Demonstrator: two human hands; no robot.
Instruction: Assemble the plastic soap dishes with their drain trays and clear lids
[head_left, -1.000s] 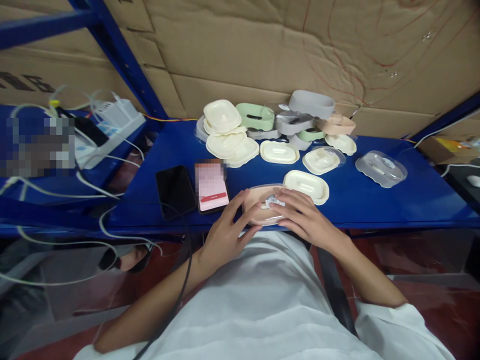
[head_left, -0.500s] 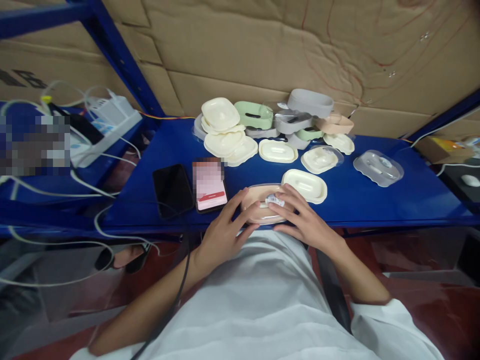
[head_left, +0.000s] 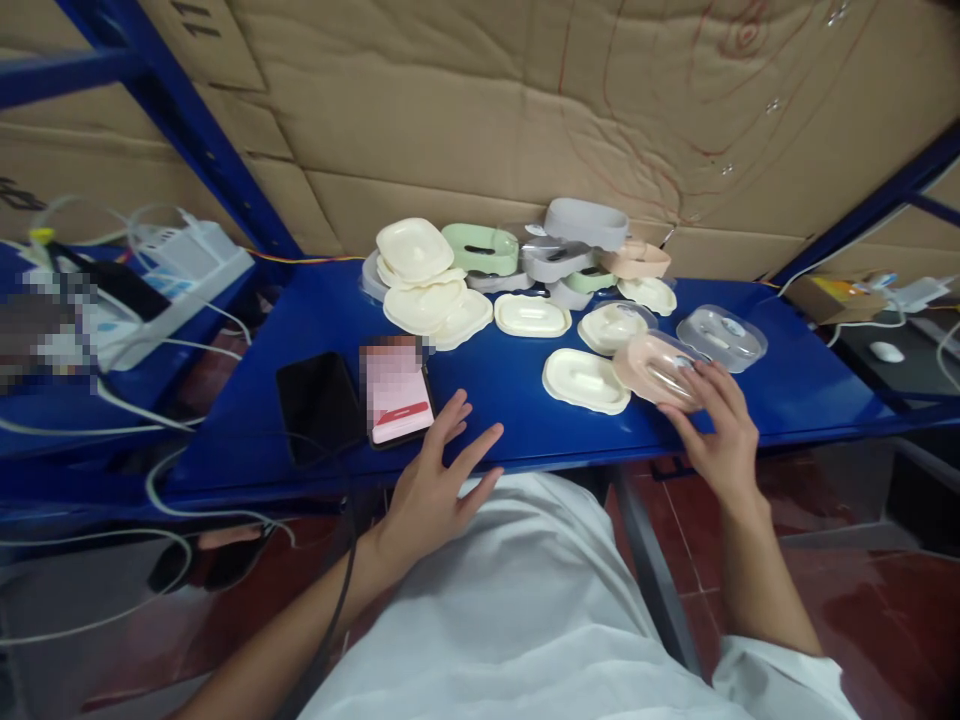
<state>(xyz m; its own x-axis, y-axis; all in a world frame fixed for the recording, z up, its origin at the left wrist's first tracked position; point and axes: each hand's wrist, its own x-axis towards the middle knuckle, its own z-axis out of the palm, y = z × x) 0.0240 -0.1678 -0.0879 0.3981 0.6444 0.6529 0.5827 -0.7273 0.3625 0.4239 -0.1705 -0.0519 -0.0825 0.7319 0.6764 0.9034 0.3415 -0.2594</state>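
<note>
My right hand (head_left: 720, 430) grips a peach soap box (head_left: 649, 368) with a clear lid and a small white label, its thumb and fingers around the right end. The box is just right of a cream oval tray (head_left: 586, 381) and in front of a grey box with a clear lid (head_left: 721, 338). Behind it, a cream piece under a clear cover (head_left: 615, 326) lies on the table. My left hand (head_left: 442, 480) hovers near the table's front edge with its fingers spread, holding nothing. The phone with a lit pink screen (head_left: 400, 395) is closest to it.
A dark phone (head_left: 318, 408) lies at the left of the blue table (head_left: 495, 400). Cream lids (head_left: 415, 250) are piled at the back, beside a green box (head_left: 481, 249), grey boxes (head_left: 586, 223) and a peach box (head_left: 636, 259). White cables (head_left: 169, 510) hang at the left.
My right hand has carried the peach soap box to the right, away from the table's front middle. My left hand has let go of it and stays near the edge with fingers spread.
</note>
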